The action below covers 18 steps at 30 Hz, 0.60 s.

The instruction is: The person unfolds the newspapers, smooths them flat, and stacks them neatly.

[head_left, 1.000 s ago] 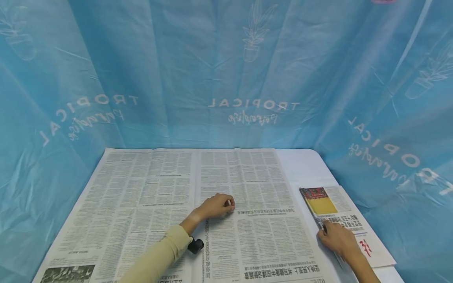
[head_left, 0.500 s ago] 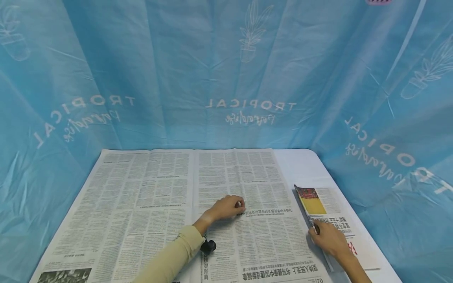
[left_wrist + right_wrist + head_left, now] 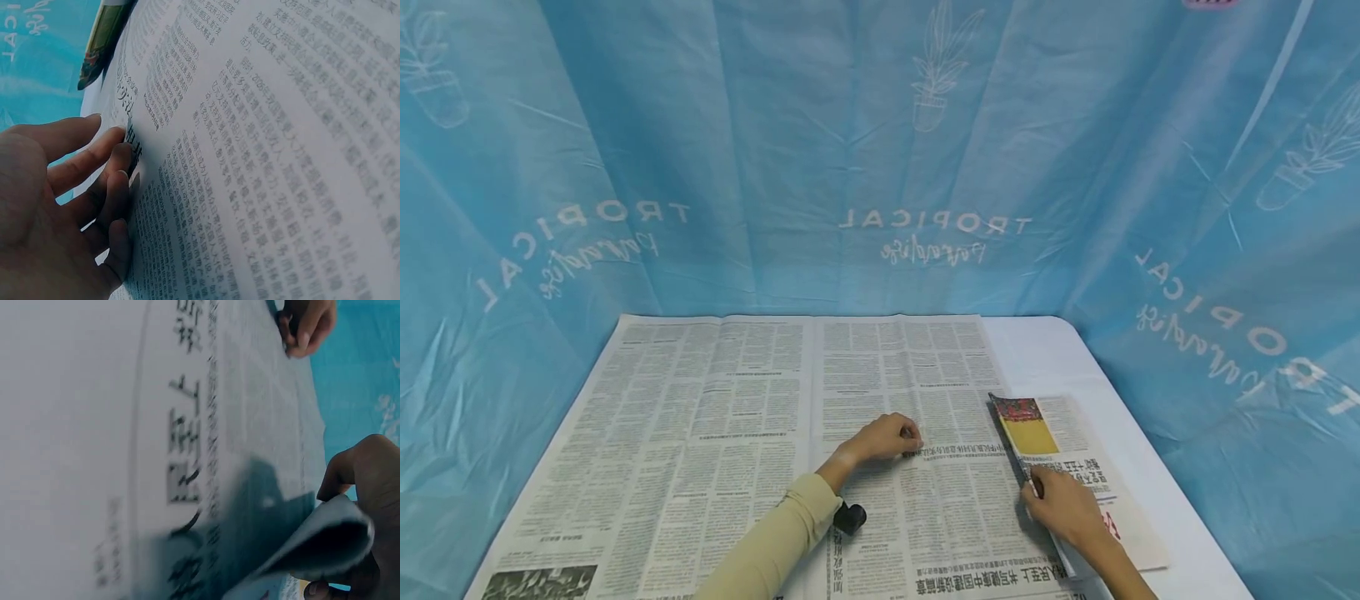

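My right hand (image 3: 1063,507) grips the near-left edge of a folded newspaper (image 3: 1090,462) with a red and yellow picture on its front. That newspaper's left side overlaps the right part of a large spread newspaper (image 3: 760,400). In the right wrist view, the folded edge (image 3: 334,534) curls up between thumb and fingers, casting a shadow on the print below. My left hand (image 3: 883,437) rests on the spread newspaper near its middle, fingers loosely curled and holding nothing. The left wrist view has the fingertips (image 3: 117,178) right at the paper's surface.
Under the newspapers lies a white table (image 3: 1037,350), showing along the right side. A blue curtain (image 3: 790,167) with white lettering and plant drawings closes in the back and both sides. A small black wrist camera (image 3: 850,518) sits on the left wrist.
My right hand has drawn the folded newspaper leftward, from the white table onto the spread newspaper's right edge. The left hand has shifted slightly right across the paper.
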Each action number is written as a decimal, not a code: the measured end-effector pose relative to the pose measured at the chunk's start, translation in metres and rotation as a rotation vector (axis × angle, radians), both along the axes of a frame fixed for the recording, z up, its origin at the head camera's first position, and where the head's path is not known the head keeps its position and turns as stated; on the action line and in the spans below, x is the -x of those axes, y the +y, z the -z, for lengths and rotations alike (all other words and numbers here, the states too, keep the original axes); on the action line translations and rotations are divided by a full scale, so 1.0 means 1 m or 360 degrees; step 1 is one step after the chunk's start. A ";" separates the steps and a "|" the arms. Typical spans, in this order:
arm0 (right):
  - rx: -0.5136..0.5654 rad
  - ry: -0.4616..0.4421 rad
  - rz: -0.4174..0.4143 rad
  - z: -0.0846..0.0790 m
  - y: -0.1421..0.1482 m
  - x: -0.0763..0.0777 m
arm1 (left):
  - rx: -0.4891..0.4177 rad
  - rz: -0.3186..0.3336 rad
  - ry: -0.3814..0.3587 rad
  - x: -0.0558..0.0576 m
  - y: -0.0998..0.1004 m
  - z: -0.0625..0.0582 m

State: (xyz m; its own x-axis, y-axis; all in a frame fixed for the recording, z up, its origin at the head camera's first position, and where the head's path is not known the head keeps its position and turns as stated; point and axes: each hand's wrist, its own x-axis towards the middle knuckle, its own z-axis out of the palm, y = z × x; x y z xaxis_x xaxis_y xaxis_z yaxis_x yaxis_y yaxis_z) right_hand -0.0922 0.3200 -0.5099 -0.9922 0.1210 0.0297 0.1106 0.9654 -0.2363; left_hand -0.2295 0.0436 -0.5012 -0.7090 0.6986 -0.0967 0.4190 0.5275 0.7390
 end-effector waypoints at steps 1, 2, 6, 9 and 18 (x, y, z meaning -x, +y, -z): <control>0.0003 -0.0007 -0.0007 -0.002 -0.003 0.001 | -0.0003 0.0000 -0.0006 0.000 0.000 0.000; 0.0000 -0.0013 -0.0014 -0.003 -0.007 0.003 | -0.0007 0.0001 -0.0010 0.000 0.000 0.000; 0.0004 -0.0049 -0.0052 -0.006 -0.027 0.009 | -0.0029 0.0008 -0.0015 0.000 -0.001 0.001; -0.0017 -0.0042 -0.0125 -0.004 -0.042 0.012 | -0.0062 0.0015 -0.0015 0.001 -0.002 0.003; -0.0073 0.0080 -0.0314 0.006 -0.080 0.019 | -0.0292 -0.0061 -0.0174 0.003 -0.004 0.008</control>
State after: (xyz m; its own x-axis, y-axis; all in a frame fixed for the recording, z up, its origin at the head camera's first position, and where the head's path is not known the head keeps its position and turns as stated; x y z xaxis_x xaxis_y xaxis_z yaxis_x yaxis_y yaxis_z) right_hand -0.1110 0.2398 -0.5155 -0.9937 -0.0784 0.0805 -0.0926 0.9771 -0.1918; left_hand -0.2330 0.0398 -0.5095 -0.7277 0.6842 -0.0481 0.3135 0.3942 0.8639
